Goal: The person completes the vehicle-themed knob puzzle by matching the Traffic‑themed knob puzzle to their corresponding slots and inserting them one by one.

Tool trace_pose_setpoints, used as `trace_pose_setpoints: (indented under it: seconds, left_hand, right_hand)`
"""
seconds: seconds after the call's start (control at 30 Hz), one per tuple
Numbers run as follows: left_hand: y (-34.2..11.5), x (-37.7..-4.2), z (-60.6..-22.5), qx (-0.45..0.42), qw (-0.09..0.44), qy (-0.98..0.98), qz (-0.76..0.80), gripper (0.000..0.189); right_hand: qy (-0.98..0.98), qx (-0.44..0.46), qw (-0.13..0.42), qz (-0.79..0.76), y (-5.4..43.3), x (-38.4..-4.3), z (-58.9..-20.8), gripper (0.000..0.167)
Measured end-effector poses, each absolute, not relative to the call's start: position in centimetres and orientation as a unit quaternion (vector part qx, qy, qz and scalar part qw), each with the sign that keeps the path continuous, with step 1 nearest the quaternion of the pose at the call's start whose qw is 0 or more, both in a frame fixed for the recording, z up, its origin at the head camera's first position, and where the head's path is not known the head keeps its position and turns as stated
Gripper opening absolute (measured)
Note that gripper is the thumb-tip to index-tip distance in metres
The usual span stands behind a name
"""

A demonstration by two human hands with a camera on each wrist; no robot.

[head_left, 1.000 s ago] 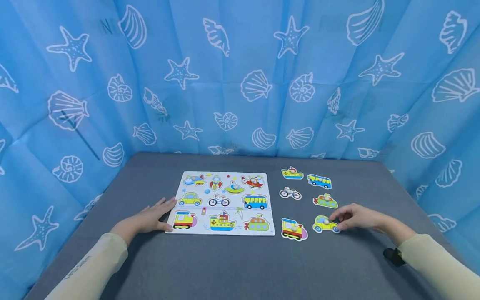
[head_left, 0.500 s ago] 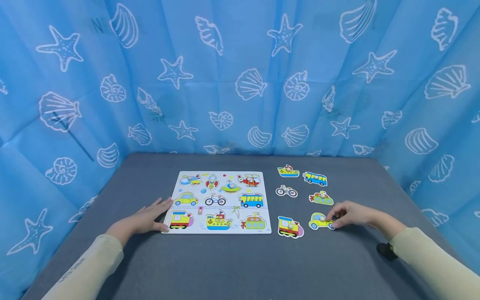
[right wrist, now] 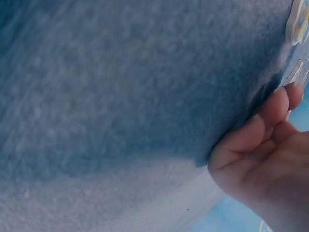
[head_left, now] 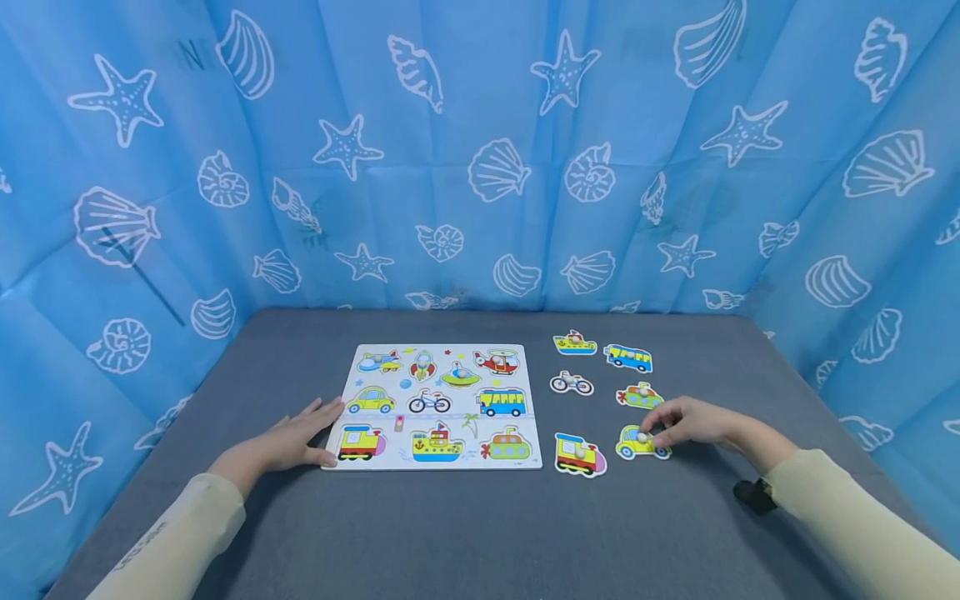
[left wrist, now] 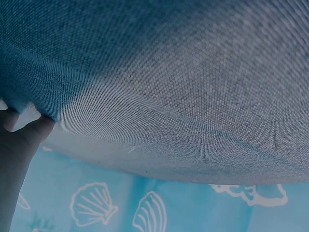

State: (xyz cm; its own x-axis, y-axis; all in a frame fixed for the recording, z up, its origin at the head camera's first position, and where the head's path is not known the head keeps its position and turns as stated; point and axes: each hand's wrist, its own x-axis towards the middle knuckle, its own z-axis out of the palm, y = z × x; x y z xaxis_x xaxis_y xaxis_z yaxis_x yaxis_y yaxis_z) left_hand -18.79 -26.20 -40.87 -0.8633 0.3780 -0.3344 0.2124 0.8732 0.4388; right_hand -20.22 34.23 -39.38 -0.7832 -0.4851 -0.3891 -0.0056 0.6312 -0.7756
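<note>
Your yellow car piece lies on the bench just left of your right hand, the nearer one, its long axis running roughly side to side; the fingers there are curled at its knob, though whether they pinch it cannot be told. Your left hand lies with fingers extended against the left edge of the puzzle board, gripping nothing visible. In judgement, the governing relation is leftward: the matching car picture sits across the board, close beside your left hand.
</note>
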Motion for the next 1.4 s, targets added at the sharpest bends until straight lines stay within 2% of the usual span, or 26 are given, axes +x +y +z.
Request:
trace_pose_setpoints:
  seconds: [0.37, 0.6, 0.9, 1.4]
  left_hand:
    - [-26.0, -18.6, -40.8, 0.153, 0.206, 0.946, 0.195, 0.104]
    - [-26.0, -18.7, -40.9, 0.154, 0.200, 0.948, 0.195, 0.104]
    - [-26.0, -18.6, -40.8, 0.145, 0.203, 0.950, 0.189, 0.104]
    - [-26.0, -18.8, -40.9, 0.145, 0.205, 0.949, 0.188, 0.104]
  right_hand:
    - [0.890, -0.066, 0.264, -0.365, 32.1, -19.4, -39.0, 0.018]
    - [0.895, -0.055, 0.246, -0.367, 32.0, -19.4, -39.4, 0.014]
    - [0.891, -0.020, 0.236, -0.387, 31.5, -20.0, -38.6, 0.023]
    - [0.882, -0.060, 0.219, -0.412, 27.3, -21.4, -37.1, 0.025]
